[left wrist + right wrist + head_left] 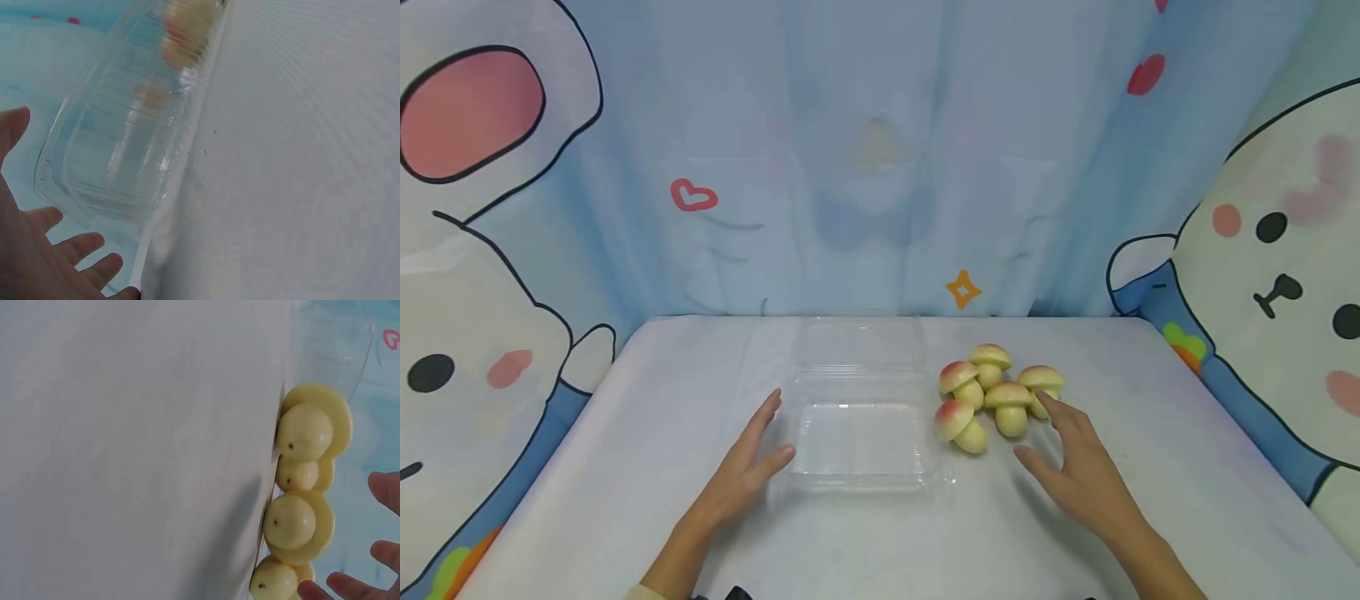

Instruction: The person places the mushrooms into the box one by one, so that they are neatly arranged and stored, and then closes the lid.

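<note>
A clear plastic container [861, 479] with its lid folded back lies on the white table. My left hand [741, 471] hovers at its left side, fingers spread, holding nothing; in the left wrist view the same hand [44, 256] shows beside the container's wall [119, 144]. Several toy mushrooms [1009, 400], pale yellow with some reddish caps, lie clustered right of the container. Over the cluster's right edge reaches my right hand [1075, 471], fingers extended and holding nothing. From the right wrist, the mushrooms [294, 519] line up near that hand's fingertips [350, 586].
A white cloth covers the table [647, 467]. Behind it hangs a light blue curtain [865, 250] with hearts and a star. Cartoon animal figures [1247, 292] are printed at both sides.
</note>
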The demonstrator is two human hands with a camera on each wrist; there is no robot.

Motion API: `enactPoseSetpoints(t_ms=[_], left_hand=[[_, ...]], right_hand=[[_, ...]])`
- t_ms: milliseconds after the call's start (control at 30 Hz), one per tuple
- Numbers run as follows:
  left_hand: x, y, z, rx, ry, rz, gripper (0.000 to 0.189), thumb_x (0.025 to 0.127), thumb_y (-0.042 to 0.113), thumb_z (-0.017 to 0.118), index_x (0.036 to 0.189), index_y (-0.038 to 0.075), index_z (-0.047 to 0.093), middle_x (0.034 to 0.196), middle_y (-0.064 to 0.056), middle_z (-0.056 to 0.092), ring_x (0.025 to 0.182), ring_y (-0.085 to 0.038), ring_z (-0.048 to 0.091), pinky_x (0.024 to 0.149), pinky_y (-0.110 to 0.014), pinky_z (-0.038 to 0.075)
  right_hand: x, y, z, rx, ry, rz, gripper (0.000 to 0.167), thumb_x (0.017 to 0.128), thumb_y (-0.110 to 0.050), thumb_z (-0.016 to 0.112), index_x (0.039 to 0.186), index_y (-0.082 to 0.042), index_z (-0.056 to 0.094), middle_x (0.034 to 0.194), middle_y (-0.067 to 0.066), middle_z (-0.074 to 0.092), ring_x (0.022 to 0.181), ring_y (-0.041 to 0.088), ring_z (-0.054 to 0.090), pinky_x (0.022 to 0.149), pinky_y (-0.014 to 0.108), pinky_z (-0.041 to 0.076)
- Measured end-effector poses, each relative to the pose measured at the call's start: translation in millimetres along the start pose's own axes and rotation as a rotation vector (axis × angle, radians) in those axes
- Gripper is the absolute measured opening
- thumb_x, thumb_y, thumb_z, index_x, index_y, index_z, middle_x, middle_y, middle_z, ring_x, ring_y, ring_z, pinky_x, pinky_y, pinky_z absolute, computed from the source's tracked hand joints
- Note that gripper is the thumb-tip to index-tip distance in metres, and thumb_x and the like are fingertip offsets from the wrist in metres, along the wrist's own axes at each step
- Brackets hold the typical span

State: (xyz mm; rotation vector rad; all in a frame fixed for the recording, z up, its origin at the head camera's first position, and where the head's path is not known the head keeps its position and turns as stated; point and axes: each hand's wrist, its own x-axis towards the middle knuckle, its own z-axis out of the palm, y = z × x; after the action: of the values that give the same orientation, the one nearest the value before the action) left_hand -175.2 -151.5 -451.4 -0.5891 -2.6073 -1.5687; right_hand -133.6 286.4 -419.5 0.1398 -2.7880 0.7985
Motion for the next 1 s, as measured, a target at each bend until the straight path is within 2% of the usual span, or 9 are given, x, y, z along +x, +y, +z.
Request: enactPoseSetpoints(t_ms=[167, 333, 533, 700, 800, 1000], left_hand=[[-1.0, -1.9, -0.2, -0.041, 0.000, -0.003, 0.080, 0.098, 0.028, 0.062, 0.165, 0.012, 0.023, 0.169, -0.019, 0.027, 0.155, -0.048, 0.023, 0.117, -0.076, 0.017], [-2.4, -3.2, -0.4, -0.028, -0.026, 0.002, 0.080, 0.096, 0.028, 0.065, 0.165, 0.012, 0.026, 0.168, -0.018, 0.030, 0.156, -0.047, 0.022, 0.118, -0.076, 0.016], [-1.9, -2.8, 1.7, -0.015, -0.074, -0.059, 0.084, 0.096, 0.031, 0.067, 0.166, 0.017, 0.023, 0.167, -0.016, 0.035, 0.156, -0.044, 0.024, 0.119, -0.075, 0.015], [-1.2, -2.3, 1.6, -0.010, -0.102, -0.111, 0.093, 0.093, 0.034, 0.072, 0.167, 0.021, 0.017, 0.169, -0.015, 0.031, 0.157, -0.044, 0.022, 0.120, -0.074, 0.014], [-1.6, -2.7, 2.0, -0.018, -0.116, -0.140, 0.097, 0.092, 0.035, 0.074, 0.168, 0.023, 0.014, 0.170, -0.015, 0.027, 0.157, -0.043, 0.022, 0.120, -0.074, 0.014], [-1.7, -2.2, 3.0, -0.009, -0.128, -0.156, 0.099, 0.092, 0.037, 0.074, 0.168, 0.025, 0.012, 0.170, -0.017, 0.026, 0.157, -0.046, 0.021, 0.119, -0.075, 0.014]], right_hand=[[6.5, -8.7, 11.4, 0.044, 0.012, -0.018, 0.078, 0.099, -0.034, 0.070, 0.163, -0.012, 0.031, 0.151, 0.027, 0.042, 0.130, 0.047, 0.052, 0.099, 0.070, 0.044], [11.2, -16.6, 21.1, 0.066, 0.013, -0.021, 0.074, 0.098, -0.029, 0.071, 0.161, -0.012, 0.035, 0.147, 0.026, 0.045, 0.127, 0.046, 0.055, 0.098, 0.068, 0.047], [12.3, -23.8, 28.3, 0.043, 0.060, -0.008, 0.069, 0.095, -0.025, 0.072, 0.156, -0.009, 0.043, 0.141, 0.026, 0.050, 0.125, 0.046, 0.055, 0.098, 0.067, 0.046], [14.4, -29.4, 36.5, 0.039, 0.110, -0.056, 0.062, 0.092, -0.021, 0.074, 0.149, -0.008, 0.054, 0.134, 0.023, 0.056, 0.122, 0.042, 0.057, 0.096, 0.063, 0.048], [16.3, -33.6, 41.9, 0.029, 0.113, -0.066, 0.061, 0.090, -0.020, 0.076, 0.147, -0.009, 0.056, 0.131, 0.020, 0.058, 0.118, 0.039, 0.059, 0.093, 0.060, 0.050], [19.6, -41.5, 51.4, 0.022, 0.103, -0.086, 0.062, 0.086, -0.014, 0.078, 0.145, -0.011, 0.059, 0.125, 0.018, 0.061, 0.105, 0.033, 0.063, 0.084, 0.053, 0.052]])
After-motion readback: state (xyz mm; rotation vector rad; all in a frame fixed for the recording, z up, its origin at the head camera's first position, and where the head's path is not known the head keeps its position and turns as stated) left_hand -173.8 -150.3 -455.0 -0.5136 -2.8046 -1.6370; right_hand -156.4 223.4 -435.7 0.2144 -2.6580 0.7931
